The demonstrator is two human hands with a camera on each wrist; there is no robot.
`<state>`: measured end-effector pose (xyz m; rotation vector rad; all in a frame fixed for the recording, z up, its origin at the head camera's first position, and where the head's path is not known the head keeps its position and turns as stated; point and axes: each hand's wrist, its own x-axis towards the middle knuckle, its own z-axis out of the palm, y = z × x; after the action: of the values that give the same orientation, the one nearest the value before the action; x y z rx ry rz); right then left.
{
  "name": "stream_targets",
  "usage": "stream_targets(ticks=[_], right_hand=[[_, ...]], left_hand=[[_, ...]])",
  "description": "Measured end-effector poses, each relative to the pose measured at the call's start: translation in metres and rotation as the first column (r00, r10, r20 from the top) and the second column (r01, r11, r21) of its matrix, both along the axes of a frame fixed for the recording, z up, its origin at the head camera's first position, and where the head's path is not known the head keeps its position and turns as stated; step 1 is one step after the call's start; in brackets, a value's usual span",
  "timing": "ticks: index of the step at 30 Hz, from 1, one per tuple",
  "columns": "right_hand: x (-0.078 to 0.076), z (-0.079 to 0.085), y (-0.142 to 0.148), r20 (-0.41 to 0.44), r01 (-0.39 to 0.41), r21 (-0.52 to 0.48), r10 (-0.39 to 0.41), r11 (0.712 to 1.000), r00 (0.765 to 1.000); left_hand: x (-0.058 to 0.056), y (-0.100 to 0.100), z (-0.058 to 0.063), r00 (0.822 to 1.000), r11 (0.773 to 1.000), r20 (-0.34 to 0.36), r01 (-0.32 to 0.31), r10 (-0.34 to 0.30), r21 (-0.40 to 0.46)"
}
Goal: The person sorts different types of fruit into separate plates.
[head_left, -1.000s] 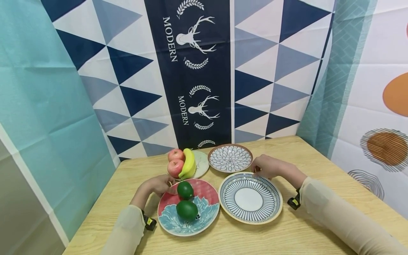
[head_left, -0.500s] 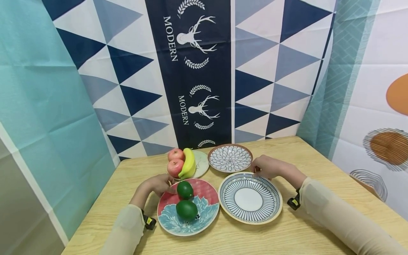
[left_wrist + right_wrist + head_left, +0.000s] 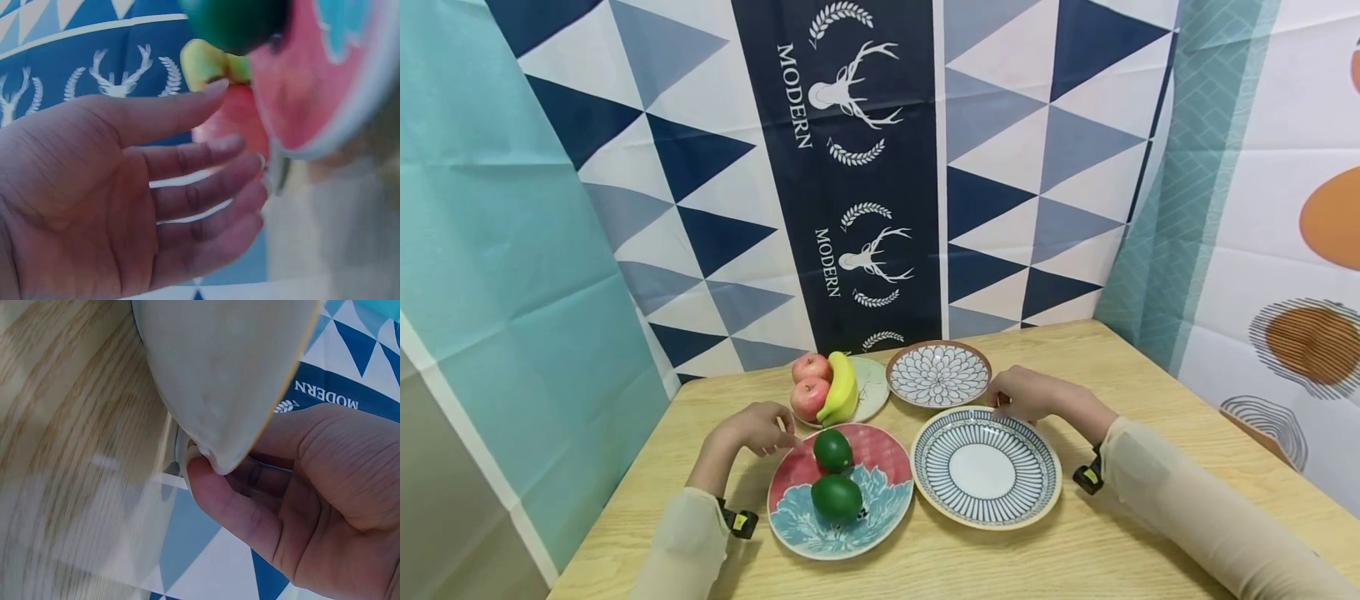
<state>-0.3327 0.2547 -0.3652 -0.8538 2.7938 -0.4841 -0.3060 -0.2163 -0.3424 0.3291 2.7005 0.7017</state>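
Right of lower centre in the head view, the right hand (image 3: 1028,392) pinches the far rim of the striped plate (image 3: 983,471), probably because that lip is the easiest part to get under; the right wrist view shows its smooth, off-white underside. The left hand (image 3: 758,427) holds nothing, fingers loosely extended and thumb apart, beside the upper-left rim of the pink plate (image 3: 887,454); whether a fingertip touches, I cannot tell. Two glossy, rounded green fruits (image 3: 837,498) sit inside that rim, which likely keeps them from rolling. Behind, apples (image 3: 811,398) and a curved banana (image 3: 841,392) crowd the pale plate (image 3: 872,387), beside a brown-rimmed, petal-patterned dish (image 3: 939,375). The surface (image 3: 970,571) is wood-grained.
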Motion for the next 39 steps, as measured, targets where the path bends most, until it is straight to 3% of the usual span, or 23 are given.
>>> stream_targets(ticks=[7, 13, 18, 24, 29, 39], right_hand=[[0.002, 0.001, -0.002, -0.007, -0.008, 0.001, 0.008, 1.0, 1.0], [0.002, 0.005, -0.003, -0.045, -0.025, 0.033, 0.027, 0.999, 0.999], [0.003, 0.006, -0.004, -0.045, -0.035, 0.031, 0.036, 0.999, 0.998], [0.004, 0.004, -0.004, -0.044, -0.019, 0.032, 0.02, 0.999, 0.999], [0.005, 0.005, -0.003, -0.069, -0.037, 0.035, 0.04, 0.999, 0.997], [0.006, 0.005, -0.005, -0.049, -0.008, 0.033, 0.009, 0.999, 0.999]], left_hand=[[0.014, 0.014, 0.027, 0.993, 0.999, -0.121, -0.021, 0.016, -0.041], [0.011, 0.033, 0.03, 0.98, 0.998, -0.2, 0.002, -0.016, -0.07], [-0.008, 0.046, 0.033, 0.966, 0.997, -0.254, 0.03, -0.048, -0.074], [-0.036, 0.059, 0.042, 0.956, 0.994, -0.29, 0.005, -0.037, -0.11], [-0.059, 0.065, 0.041, 0.951, 0.993, -0.306, 0.014, -0.05, -0.12], [-0.085, 0.087, 0.038, 0.946, 0.983, -0.317, -0.11, 0.059, -0.145]])
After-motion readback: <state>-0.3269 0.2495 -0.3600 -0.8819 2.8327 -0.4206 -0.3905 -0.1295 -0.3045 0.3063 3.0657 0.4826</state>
